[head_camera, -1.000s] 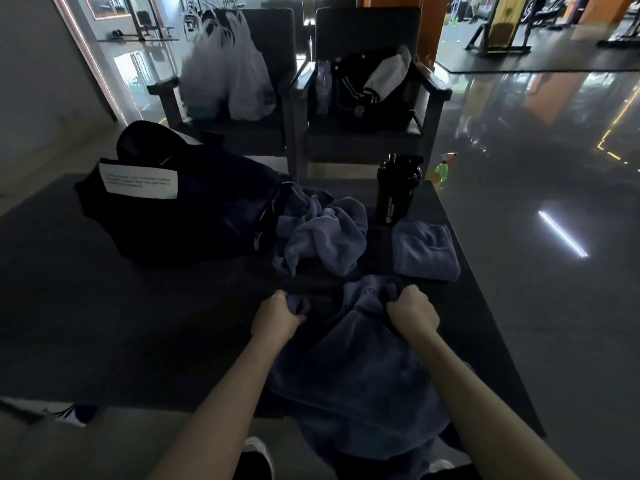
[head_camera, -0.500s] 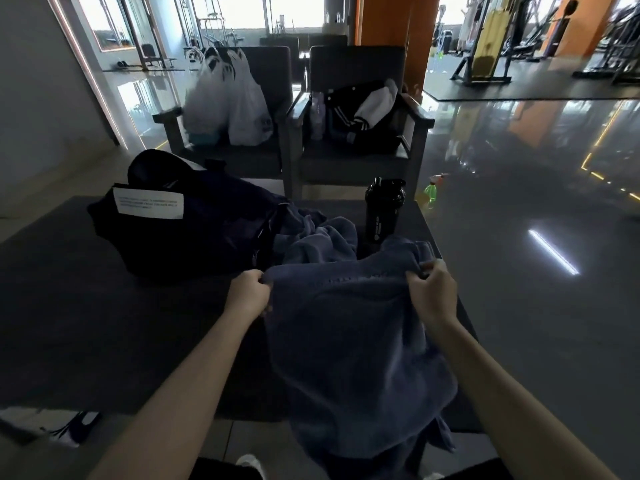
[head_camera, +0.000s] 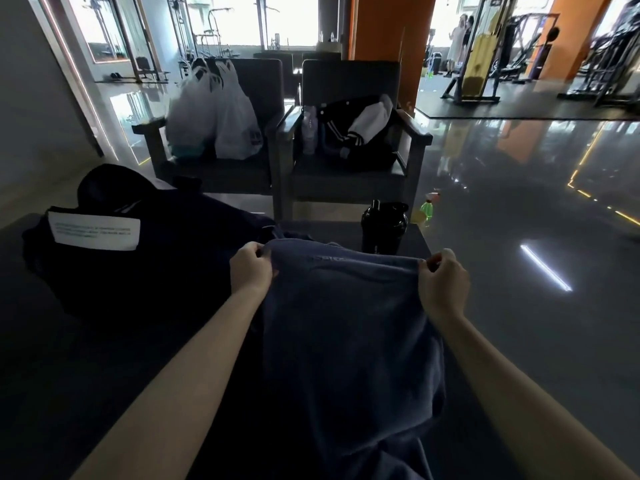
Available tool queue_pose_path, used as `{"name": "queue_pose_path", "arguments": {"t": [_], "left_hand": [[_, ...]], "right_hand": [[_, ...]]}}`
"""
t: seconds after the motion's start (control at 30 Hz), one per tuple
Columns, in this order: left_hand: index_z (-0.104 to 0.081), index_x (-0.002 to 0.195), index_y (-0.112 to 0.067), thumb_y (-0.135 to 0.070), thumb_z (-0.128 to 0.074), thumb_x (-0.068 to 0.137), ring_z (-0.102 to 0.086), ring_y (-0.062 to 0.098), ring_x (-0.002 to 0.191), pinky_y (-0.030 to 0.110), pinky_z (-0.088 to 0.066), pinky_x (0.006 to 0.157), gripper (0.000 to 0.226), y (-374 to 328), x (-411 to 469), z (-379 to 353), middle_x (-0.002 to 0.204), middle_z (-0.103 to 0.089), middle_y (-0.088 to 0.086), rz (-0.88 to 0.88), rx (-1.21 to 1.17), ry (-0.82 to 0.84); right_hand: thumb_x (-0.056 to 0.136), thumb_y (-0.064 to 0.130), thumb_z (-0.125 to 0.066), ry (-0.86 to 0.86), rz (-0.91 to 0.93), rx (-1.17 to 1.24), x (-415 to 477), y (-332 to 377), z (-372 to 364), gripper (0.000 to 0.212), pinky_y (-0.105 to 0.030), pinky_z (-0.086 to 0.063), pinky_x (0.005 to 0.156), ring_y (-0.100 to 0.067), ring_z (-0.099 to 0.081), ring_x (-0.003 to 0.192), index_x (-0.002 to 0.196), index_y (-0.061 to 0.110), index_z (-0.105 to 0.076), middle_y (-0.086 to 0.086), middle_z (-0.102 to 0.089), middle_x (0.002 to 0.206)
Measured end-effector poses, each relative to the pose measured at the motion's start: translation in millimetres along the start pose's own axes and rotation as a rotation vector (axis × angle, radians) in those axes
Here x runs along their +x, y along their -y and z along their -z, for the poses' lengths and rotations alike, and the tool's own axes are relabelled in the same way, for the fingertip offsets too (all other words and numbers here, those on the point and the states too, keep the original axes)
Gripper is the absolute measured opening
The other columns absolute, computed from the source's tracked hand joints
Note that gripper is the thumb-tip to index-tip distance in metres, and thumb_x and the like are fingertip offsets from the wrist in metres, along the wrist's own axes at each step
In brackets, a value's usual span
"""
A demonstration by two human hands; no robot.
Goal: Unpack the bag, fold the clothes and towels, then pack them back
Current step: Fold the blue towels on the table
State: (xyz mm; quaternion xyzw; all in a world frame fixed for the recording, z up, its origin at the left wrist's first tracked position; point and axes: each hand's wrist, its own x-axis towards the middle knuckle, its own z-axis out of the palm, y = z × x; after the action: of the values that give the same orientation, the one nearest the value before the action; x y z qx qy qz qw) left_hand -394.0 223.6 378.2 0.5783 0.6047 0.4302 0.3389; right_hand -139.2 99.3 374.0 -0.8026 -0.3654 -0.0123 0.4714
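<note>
Left hand (head_camera: 250,268) and right hand (head_camera: 441,279) each pinch a top corner of the blue towel (head_camera: 349,327) held up over the table (head_camera: 104,341), bag (head_camera: 145,258) unpacked, folding barely begun, repacking left.

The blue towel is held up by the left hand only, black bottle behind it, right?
No: the head view shows both the left hand and the right hand pinching top corners of the towel. The black bottle is behind it.

Dim foreground; bright windows (head_camera: 277,19) backlight the room; floor (head_camera: 519,202) glare; wide-angle bending at edges.
</note>
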Motion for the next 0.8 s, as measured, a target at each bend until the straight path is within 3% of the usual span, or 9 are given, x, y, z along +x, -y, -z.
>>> {"name": "queue_pose_path", "arguments": {"t": [0.07,0.17,0.27,0.37,0.4,0.47,0.57,0.7,0.8], "left_hand": [[-0.056,0.121,-0.009,-0.015,-0.048,0.097,-0.06,0.025,0.105,0.031,-0.049,0.086,0.025,7.4,6.9,-14.2,0.121,-0.06,0.013,-0.069,0.116,-0.003],[-0.025,0.148,-0.011,-0.018,-0.052,0.095,-0.033,0.024,0.137,0.03,-0.029,0.109,0.059,24.6,1.3,-33.9,0.153,-0.028,0.008,-0.163,0.23,0.147],[-0.015,0.15,-0.012,-0.025,-0.054,0.094,-0.02,0.024,0.144,0.047,-0.025,0.115,0.07,47.4,-16.2,-44.8,0.159,-0.014,0.006,-0.332,0.532,0.159],[-0.019,0.151,-0.016,-0.035,-0.048,0.096,-0.006,0.02,0.147,0.046,-0.006,0.118,0.065,59.7,-37.9,-44.1,0.16,-0.011,-0.001,-0.479,0.781,0.198],[-0.022,0.15,-0.015,-0.035,-0.048,0.096,-0.006,0.02,0.147,0.046,-0.004,0.118,0.063,61.4,-46.7,-40.9,0.159,-0.014,-0.001,-0.534,0.812,0.185],[-0.039,0.143,-0.011,-0.027,-0.054,0.093,-0.023,0.023,0.144,0.046,-0.016,0.116,0.054,61.4,-69.7,-30.5,0.153,-0.033,0.004,-0.641,0.748,0.118],[-0.064,0.117,-0.011,-0.017,-0.062,0.089,-0.052,0.021,0.123,0.037,-0.033,0.104,0.029,60.0,-108.7,-11.6,0.125,-0.06,0.003,-0.676,0.589,0.099],[-0.068,0.094,-0.015,-0.019,-0.063,0.089,-0.059,0.014,0.096,0.029,-0.04,0.088,0.008,62.4,-172.4,16.1,0.094,-0.065,-0.006,-0.609,0.449,0.256],[-0.066,0.096,-0.018,-0.034,-0.063,0.085,-0.056,0.009,0.09,0.028,-0.045,0.082,0.02,65.6,-224.6,31.2,0.092,-0.061,-0.01,-0.67,0.38,0.402]], "right_hand": [[0.092,0.011,-0.052,0.036,0.015,-0.018,5.6,-6.3,-13.6,0.007,-0.026,-0.035,0.06,-0.018,-0.051,0.076,0.087,0.009,-0.057,-0.009,-0.059,0.093],[0.092,0.016,-0.052,0.186,0.052,-0.221,1.5,-18.4,-29.9,0.021,-0.035,-0.042,0.079,-0.03,-0.05,0.104,0.105,0.008,-0.064,-0.013,-0.054,0.116],[0.094,0.023,-0.046,0.362,0.144,-0.489,-13.9,-26.4,-38.8,0.028,-0.043,-0.034,0.097,-0.03,-0.04,0.122,0.116,0.014,-0.062,-0.008,-0.05,0.131],[0.097,0.025,-0.043,0.373,0.174,-0.508,-30.0,-28.8,-35.0,0.035,-0.045,-0.026,0.106,-0.03,-0.03,0.135,0.13,0.017,-0.053,-0.008,-0.036,0.148],[0.096,0.024,-0.045,0.324,0.192,-0.456,-37.7,-28.4,-29.0,0.036,-0.045,-0.026,0.106,-0.03,-0.031,0.135,0.131,0.016,-0.053,-0.008,-0.037,0.148],[0.092,0.019,-0.053,0.228,0.231,-0.329,-58.4,-29.1,-13.0,0.03,-0.047,-0.034,0.099,-0.03,-0.044,0.125,0.121,0.012,-0.06,-0.009,-0.051,0.135],[0.089,0.015,-0.059,0.269,0.21,-0.249,-97.9,-37.0,13.9,0.019,-0.043,-0.044,0.086,-0.029,-0.054,0.106,0.106,0.011,-0.066,-0.007,-0.061,0.114],[0.09,0.014,-0.058,0.398,0.15,-0.234,-149.0,-48.4,44.9,0.022,-0.04,-0.044,0.084,-0.028,-0.054,0.104,0.11,0.009,-0.065,-0.008,-0.06,0.114],[0.086,0.008,-0.062,0.377,0.129,-0.186,-182.7,-51.7,64.6,0.023,-0.04,-0.047,0.077,-0.032,-0.055,0.098,0.109,0.005,-0.063,-0.013,-0.058,0.112]]}}
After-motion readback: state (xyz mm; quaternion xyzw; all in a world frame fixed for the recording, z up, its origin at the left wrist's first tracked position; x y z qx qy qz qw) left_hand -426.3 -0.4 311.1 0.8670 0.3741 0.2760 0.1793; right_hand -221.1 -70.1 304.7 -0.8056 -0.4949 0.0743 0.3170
